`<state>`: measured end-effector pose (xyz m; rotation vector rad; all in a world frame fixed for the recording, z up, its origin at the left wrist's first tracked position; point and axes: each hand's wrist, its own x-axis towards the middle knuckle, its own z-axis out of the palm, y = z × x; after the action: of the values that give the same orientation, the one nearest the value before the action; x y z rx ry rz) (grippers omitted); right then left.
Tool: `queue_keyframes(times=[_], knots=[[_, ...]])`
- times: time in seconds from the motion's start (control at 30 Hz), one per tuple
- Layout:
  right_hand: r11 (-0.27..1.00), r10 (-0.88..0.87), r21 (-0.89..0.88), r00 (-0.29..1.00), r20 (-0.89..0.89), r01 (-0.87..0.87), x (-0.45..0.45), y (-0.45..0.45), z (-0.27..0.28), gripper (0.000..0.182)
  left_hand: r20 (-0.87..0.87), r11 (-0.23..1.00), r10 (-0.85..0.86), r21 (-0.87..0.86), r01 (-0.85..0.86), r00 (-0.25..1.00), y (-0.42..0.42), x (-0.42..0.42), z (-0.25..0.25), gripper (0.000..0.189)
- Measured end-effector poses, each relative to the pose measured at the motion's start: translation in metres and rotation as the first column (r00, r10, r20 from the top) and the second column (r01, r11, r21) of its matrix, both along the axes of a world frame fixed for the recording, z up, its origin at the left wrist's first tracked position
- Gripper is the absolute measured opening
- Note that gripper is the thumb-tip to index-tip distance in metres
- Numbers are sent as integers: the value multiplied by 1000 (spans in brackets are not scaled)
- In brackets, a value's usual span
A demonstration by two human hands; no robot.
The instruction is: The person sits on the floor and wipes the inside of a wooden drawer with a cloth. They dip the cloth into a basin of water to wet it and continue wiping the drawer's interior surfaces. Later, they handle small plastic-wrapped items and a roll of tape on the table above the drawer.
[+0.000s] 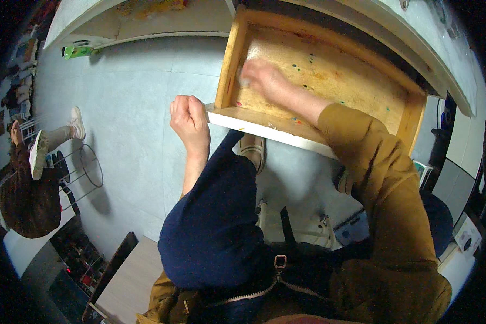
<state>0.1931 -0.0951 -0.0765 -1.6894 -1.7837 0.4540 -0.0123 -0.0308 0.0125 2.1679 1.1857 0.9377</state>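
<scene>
An open wooden drawer [364, 75] with a white front [267, 131] lies before me. Spots of green, red, blue and dark colour mark its bare wooden bottom. My right hand [263, 79] is inside, low against the bottom near the left side wall, slightly blurred. Under its fingers shows a small pale wad [243, 77], perhaps a wipe; most of it is hidden. My left hand [189, 119] is curled into a fist beside the left end of the drawer front, close against its corner. Nothing shows in that fist.
Cabinetry [166, 24] and a pale countertop [441, 56] border the drawer. A green package [79, 52] lies on the grey tiled floor [133, 89]. At left sits another person [28, 202] by a wire rack [91, 166]. A wooden panel [129, 275] stands at lower left.
</scene>
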Motion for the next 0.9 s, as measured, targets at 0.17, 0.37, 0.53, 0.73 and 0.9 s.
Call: queue_keyframes(times=[0.17, 0.37, 0.53, 0.73, 0.9], knots=[[993, 105, -22, 962, -252, -114, -21, -10, 54, 20, 22, 1000, -15, 17, 14, 1000, 2, 1, 0, 23], [890, 316, 301, 939, 132, -342, -33, 10, 67, 24, 21, 1000, -26, 18, 26, 999, 3, 5, -5, 23], [917, 177, 310, 952, 252, -252, 8, 44, 61, 22, -18, 1000, -3, 5, 3, 1000, -1, -7, 5, 23], [910, -311, 365, 906, 287, 197, 67, 76, 57, 31, 23, 1000, -29, 12, 28, 999, 2, 0, -3, 23], [900, -409, 318, 830, 379, 299, 66, 65, 64, 35, 11, 1000, -27, -6, 27, 1000, 2, 0, -3, 23]])
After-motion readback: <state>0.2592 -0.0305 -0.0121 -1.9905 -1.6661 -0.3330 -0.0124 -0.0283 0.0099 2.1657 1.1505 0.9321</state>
